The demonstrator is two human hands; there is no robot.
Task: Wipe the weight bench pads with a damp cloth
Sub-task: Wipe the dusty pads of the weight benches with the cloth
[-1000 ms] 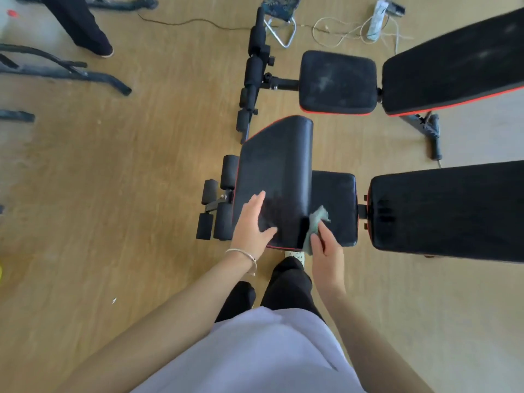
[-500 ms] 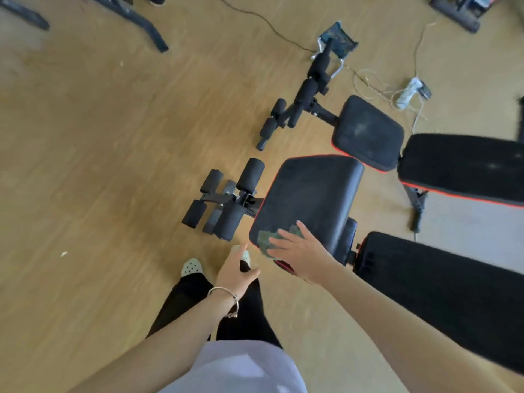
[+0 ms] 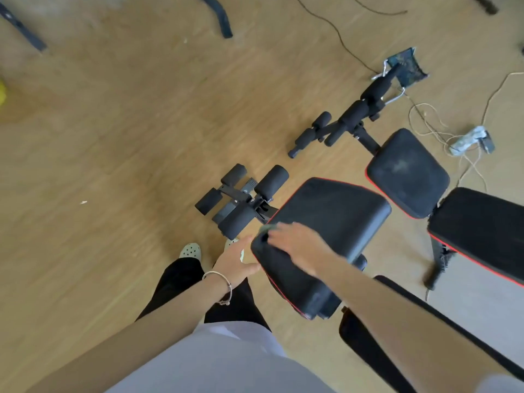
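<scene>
The near bench's raised black pad (image 3: 337, 219) with red piping tilts up in front of me. My right hand (image 3: 300, 245) lies flat on its near left edge, fingers straight, pressing the grey-green cloth (image 3: 268, 228), of which only a blurred corner shows past my fingertips. My left hand (image 3: 236, 260) hovers just left of the pad with relaxed fingers and holds nothing; a bracelet sits on its wrist. The bench's long back pad (image 3: 368, 350) runs under my right forearm.
Foam leg rollers (image 3: 241, 199) stick out left of the pad. A second bench, with a dusty seat pad (image 3: 407, 171) and a long pad (image 3: 482, 231), stands at the right. Cables and a power strip (image 3: 467, 140) lie behind it. My feet (image 3: 191, 251) stand on the wooden floor.
My left hand came off the raised pad and dropped beside it. My right hand carried the cloth from the pad's right edge to its near left edge. My view swung left.
</scene>
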